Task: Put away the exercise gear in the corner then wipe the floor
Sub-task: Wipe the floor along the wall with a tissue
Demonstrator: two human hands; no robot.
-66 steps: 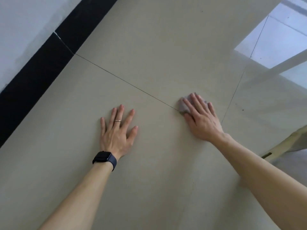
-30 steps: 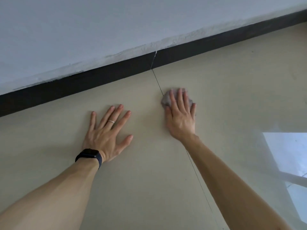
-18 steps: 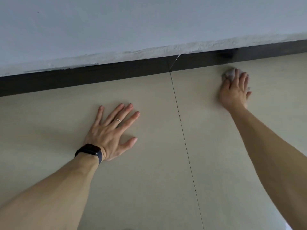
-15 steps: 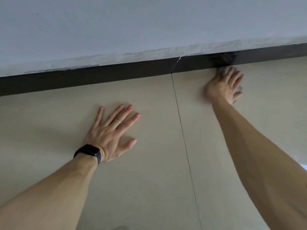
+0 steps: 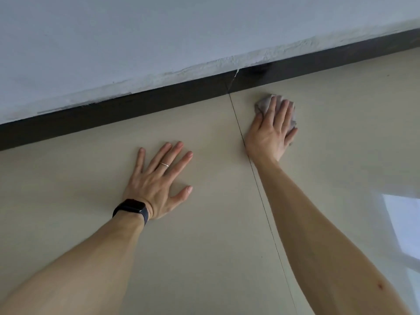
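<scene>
A small grey cloth (image 5: 261,103) lies crumpled on the beige tiled floor (image 5: 204,246), just right of a tile seam and close to the skirting. My right hand (image 5: 271,130) presses flat on the cloth with straight fingers; most of the cloth is hidden under it. My left hand (image 5: 159,183), with a ring and a dark watch on the wrist, rests flat on the floor with fingers spread, left of the seam. No exercise gear is in view.
A black skirting board (image 5: 136,103) runs along the foot of a white wall (image 5: 159,42) just beyond both hands. A bright window reflection (image 5: 402,221) lies on the floor at the right edge.
My right hand has slid the cloth left and back from beside the skirting toward the tile seam. My left hand has stayed planted on the floor.
</scene>
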